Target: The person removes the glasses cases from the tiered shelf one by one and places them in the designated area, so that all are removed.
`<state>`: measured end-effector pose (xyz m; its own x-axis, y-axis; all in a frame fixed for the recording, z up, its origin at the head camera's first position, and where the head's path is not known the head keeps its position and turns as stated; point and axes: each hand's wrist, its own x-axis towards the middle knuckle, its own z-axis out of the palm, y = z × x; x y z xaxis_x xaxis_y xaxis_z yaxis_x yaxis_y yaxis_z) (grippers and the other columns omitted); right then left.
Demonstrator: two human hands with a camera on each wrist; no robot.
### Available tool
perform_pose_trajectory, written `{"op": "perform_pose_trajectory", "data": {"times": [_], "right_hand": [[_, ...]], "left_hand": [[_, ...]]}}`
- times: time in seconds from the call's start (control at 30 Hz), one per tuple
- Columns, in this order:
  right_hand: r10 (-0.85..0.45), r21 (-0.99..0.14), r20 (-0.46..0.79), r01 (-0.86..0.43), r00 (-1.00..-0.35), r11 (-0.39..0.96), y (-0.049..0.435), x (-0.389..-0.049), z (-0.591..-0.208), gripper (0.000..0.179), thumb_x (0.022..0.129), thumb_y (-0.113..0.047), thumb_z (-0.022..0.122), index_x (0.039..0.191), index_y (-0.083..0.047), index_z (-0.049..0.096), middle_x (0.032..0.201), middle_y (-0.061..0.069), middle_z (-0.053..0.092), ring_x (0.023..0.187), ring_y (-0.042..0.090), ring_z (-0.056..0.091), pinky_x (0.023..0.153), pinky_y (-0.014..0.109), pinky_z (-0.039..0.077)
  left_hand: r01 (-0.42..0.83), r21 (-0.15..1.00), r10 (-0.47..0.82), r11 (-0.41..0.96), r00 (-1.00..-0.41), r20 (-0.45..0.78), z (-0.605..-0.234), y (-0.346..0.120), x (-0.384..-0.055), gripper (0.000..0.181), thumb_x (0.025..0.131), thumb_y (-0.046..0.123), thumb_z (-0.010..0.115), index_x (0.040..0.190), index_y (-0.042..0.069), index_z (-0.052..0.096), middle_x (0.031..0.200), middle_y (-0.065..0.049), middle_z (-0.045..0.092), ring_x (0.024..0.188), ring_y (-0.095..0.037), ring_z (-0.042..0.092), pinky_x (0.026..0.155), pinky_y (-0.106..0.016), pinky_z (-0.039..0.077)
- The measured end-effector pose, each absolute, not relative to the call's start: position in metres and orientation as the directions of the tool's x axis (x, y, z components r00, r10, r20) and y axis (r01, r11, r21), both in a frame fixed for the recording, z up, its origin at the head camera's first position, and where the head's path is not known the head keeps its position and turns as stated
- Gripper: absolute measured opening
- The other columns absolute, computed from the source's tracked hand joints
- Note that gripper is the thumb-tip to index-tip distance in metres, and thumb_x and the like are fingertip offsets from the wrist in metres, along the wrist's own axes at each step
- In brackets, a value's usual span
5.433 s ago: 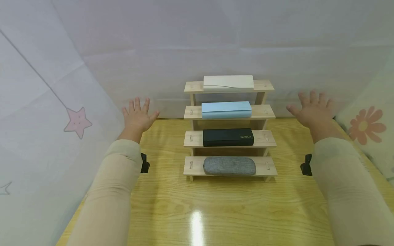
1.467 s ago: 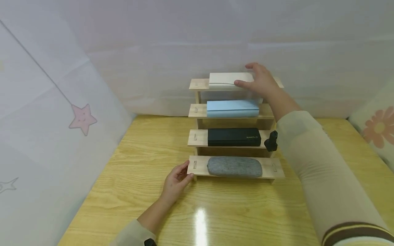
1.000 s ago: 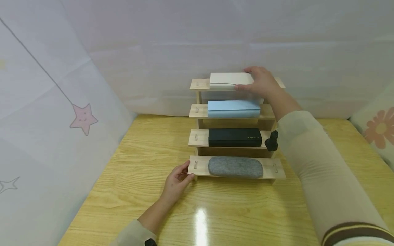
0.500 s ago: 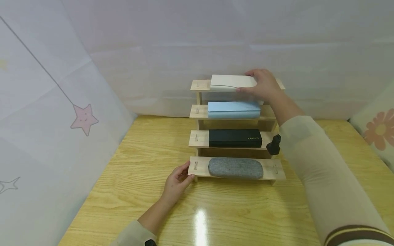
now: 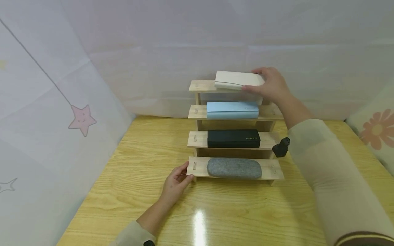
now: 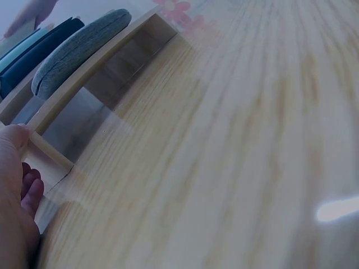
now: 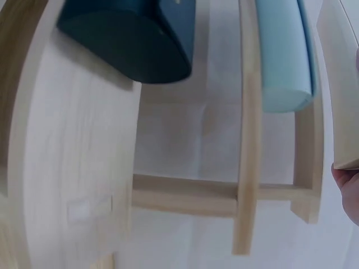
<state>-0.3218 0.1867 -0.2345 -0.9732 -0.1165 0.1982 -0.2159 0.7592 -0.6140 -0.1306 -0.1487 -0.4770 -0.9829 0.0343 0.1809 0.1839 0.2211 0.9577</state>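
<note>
Left grip (image 5: pixel 173 187) is holding rack (image 5: pixel 201 166) and right grip (image 5: pixel 273 86) is pinching white case (image 5: pixel 235 78), apparently for pick-up, probably requiring upward clearance next.

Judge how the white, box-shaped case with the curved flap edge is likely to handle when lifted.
The white, box-shaped case is probably stiff: its long edges look straight, with no visible sag. Its smooth-looking surface may be somewhat slippery. Because the right hand grips it only near one end, the far end could dip or twist.
</note>
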Motion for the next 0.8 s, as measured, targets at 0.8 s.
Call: {"op": "perform_pose_trajectory", "data": {"times": [0.8], "right_hand": [[-0.037,-0.593,0.223,-0.166,-0.974,0.788,0.256,-0.296,-0.229,0.086,0.085,-0.056,0.068,0.151,-0.010,0.037,0.157,0.018,0.033,0.136,0.041,0.035,0.107,0.062,0.034]], "left_hand": [[0.173,0.957,0.018,0.235,-0.985,0.173,-0.479,-0.147,-0.132,0.051,0.089,0.009,0.072,0.136,0.000,0.055,0.123,-0.017,0.063,0.106,-0.018,0.061,0.089,-0.017,0.053]]}}
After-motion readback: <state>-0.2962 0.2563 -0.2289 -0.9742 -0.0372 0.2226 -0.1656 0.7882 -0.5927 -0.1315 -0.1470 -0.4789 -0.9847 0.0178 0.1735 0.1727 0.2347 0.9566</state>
